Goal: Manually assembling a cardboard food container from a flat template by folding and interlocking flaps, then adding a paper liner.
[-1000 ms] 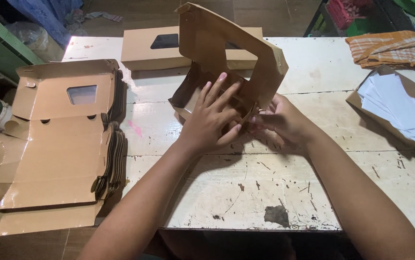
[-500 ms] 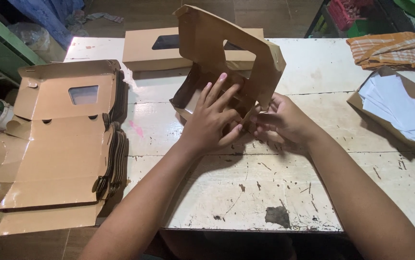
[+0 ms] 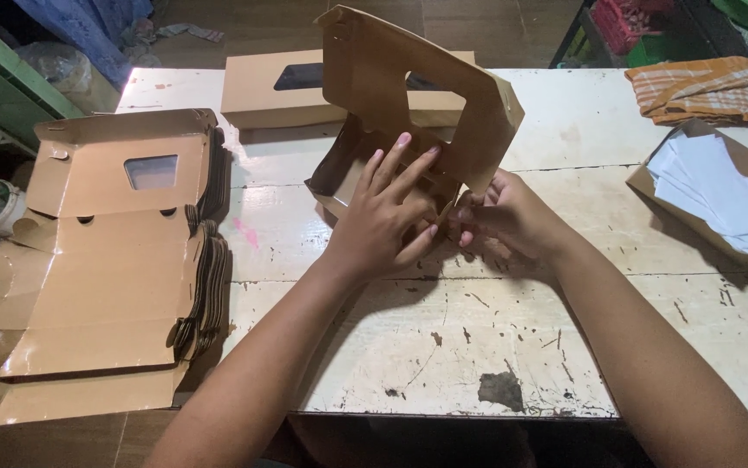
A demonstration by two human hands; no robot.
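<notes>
A brown cardboard box (image 3: 365, 95) with a windowed lid standing up sits half-folded in the middle of the worn white table (image 3: 582, 130). My left hand (image 3: 387, 217) lies flat with spread fingers against the box's near wall. My right hand (image 3: 508, 217) pinches the box's near right corner flap between fingers and thumb. The lid tilts up and away from me.
A stack of flat unfolded box blanks (image 3: 114, 260) lies at the table's left edge. A finished closed box (image 3: 270, 91) with a window sits behind. At the right are a box of white paper sheets (image 3: 721, 195) and an orange striped cloth (image 3: 703, 87).
Both hands stay on the box; the fingers shifted only slightly at the near corner. The box has barely moved.
</notes>
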